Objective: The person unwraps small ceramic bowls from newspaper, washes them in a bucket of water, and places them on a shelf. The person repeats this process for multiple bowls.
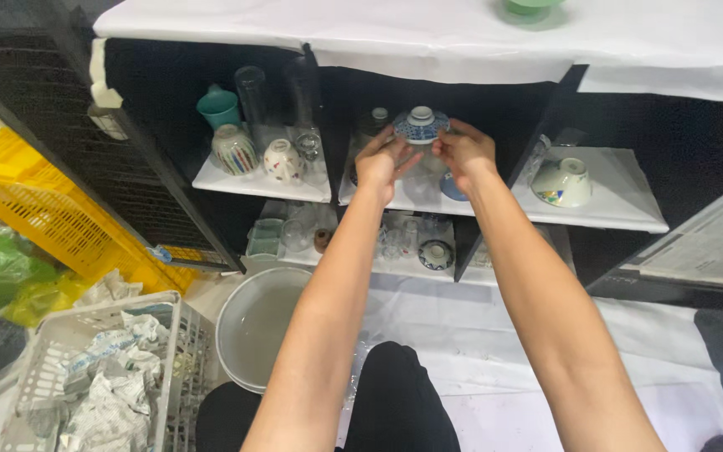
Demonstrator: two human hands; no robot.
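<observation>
Center-top of frame, left hand & right hand, fingers half curled, both grip 1 upturned blue-white bowl above the middle shelf.

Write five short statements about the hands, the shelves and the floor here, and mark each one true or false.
1. Both hands hold a blue-and-white bowl turned upside down. True: the left hand and the right hand grip it from either side.
2. The bowl is held in front of the left shelf compartment. False: it is at the middle compartment.
3. A teal cup stands on the upper left shelf. True.
4. The round grey basin on the floor is piled with dishes. False: no dishes show in it.
5. The white basket at lower left holds crumpled paper. True.
</observation>
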